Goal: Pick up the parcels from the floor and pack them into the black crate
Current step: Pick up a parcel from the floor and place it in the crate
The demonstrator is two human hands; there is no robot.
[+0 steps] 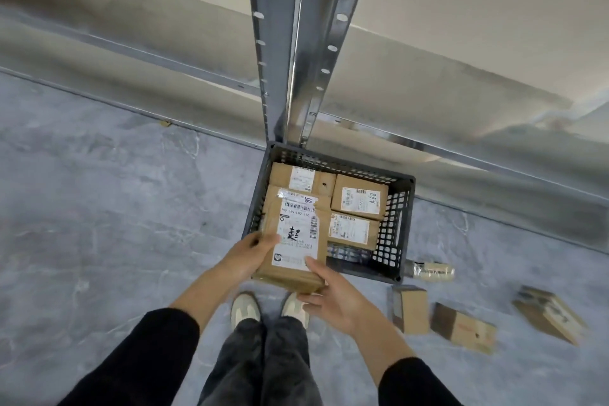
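Grey marbled floor [99,208] is seen beneath a metal shelving upright [296,43], with pale shelf boards behind it. At the left, the left grip [253,254] is clasped round the left edge of a brown held parcel [296,234], the thumb laid on its white label. This parcel is held flat, label upward, over the near left part of the black crate [407,208]. Its near end juts past the crate's near rim, above a pair of pale shoes [245,308]. The right grip [333,300] is closed on the parcel's near right corner, thumb on top and fingers underneath.

Three labelled boxes are packed inside the crate. A back left box [303,178] is partly covered by the held parcel. A back right box [361,196] bears a handwritten mark, and a third box [352,231] is set just in front of it.

Just beside the crate's near right corner, a pale taped roll-shaped packet [431,269] is lying on the floor. Further right, three cardboard parcels are left on the floor, apart from one another: a small upright one [410,308], a flat one [463,328] and a long one [550,315].
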